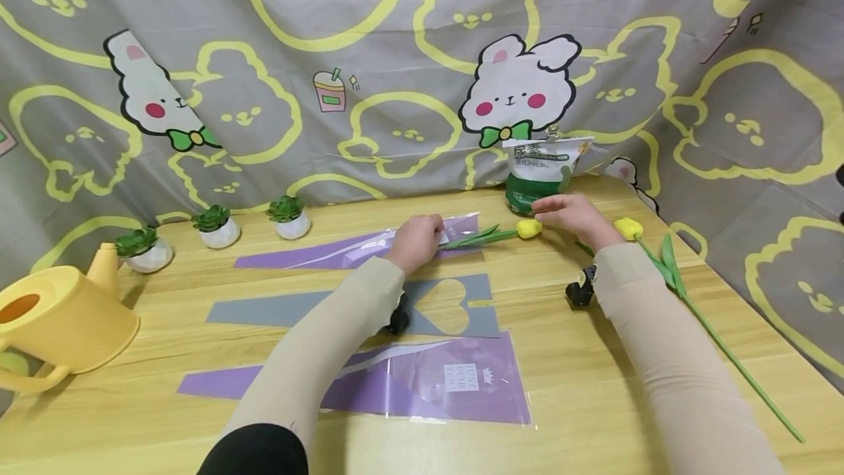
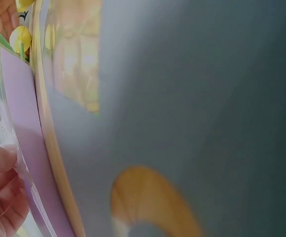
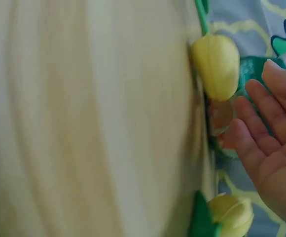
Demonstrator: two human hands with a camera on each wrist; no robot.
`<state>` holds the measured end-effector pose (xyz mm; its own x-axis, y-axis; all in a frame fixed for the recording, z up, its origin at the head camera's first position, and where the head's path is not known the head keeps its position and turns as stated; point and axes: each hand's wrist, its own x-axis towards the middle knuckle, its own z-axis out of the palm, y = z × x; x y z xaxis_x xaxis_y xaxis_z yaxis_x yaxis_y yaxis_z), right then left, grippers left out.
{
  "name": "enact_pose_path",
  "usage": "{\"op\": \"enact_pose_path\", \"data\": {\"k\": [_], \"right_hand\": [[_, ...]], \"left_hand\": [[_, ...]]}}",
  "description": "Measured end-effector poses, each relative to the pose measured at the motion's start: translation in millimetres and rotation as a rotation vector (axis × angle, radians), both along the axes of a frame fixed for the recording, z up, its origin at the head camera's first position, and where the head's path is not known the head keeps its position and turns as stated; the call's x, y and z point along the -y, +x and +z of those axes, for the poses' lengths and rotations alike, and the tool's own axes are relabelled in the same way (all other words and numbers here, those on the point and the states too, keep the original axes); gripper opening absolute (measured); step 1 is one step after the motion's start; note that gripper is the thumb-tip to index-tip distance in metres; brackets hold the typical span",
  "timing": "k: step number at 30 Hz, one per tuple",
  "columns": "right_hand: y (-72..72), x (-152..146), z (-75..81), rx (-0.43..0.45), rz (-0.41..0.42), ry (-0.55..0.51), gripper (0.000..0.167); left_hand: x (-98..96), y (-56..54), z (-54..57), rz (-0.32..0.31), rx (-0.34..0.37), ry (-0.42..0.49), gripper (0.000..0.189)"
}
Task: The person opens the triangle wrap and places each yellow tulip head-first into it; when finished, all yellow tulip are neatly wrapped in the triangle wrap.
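At the back of the table my left hand (image 1: 417,242) pinches the edge of a purple-and-clear flower sleeve (image 1: 316,257), its thumb and curled fingers showing in the left wrist view. A yellow tulip (image 1: 529,229) lies partly in this sleeve, its bloom and some green leaves sticking out of the wide end to the right. Just beyond the bloom is my right hand (image 1: 575,218), its fingers extended and holding nothing. In the right wrist view the bloom (image 3: 216,66) hangs close to the fingertips; whether they touch cannot be told.
A grey sleeve (image 1: 264,308) with a heart window and another purple sleeve (image 1: 488,380) lie nearer. A second yellow tulip (image 1: 715,336) rests at right. Behind stands a green-white bag (image 1: 537,176); at left are a yellow watering can (image 1: 59,314) and small potted succulents (image 1: 217,229).
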<state>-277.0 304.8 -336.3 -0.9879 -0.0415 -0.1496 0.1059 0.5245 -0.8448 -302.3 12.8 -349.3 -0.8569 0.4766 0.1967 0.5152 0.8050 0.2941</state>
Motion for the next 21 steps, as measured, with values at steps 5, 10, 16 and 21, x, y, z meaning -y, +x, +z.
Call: {"op": "enact_pose_path", "data": {"k": [5, 10, 16, 21], "right_hand": [[0.3, -6, -10.1, 0.064, 0.026, -0.066, 0.053], [-0.6, -4, -15.4, 0.046, 0.021, -0.161, 0.053], [-3.8, -1, -23.8, 0.038, 0.019, -0.135, 0.051], [-6.2, 3, -26.2, 0.017, 0.019, -0.080, 0.053]], "left_hand": [[-0.2, 0.0, -1.5, 0.000, 0.002, 0.013, 0.015], [-0.4, -1.2, 0.4, 0.004, 0.007, 0.018, 0.016], [0.1, -0.7, 0.7, 0.000, 0.029, 0.007, 0.015], [-0.2, -0.6, 0.6, 0.008, 0.024, 0.006, 0.017]]}}
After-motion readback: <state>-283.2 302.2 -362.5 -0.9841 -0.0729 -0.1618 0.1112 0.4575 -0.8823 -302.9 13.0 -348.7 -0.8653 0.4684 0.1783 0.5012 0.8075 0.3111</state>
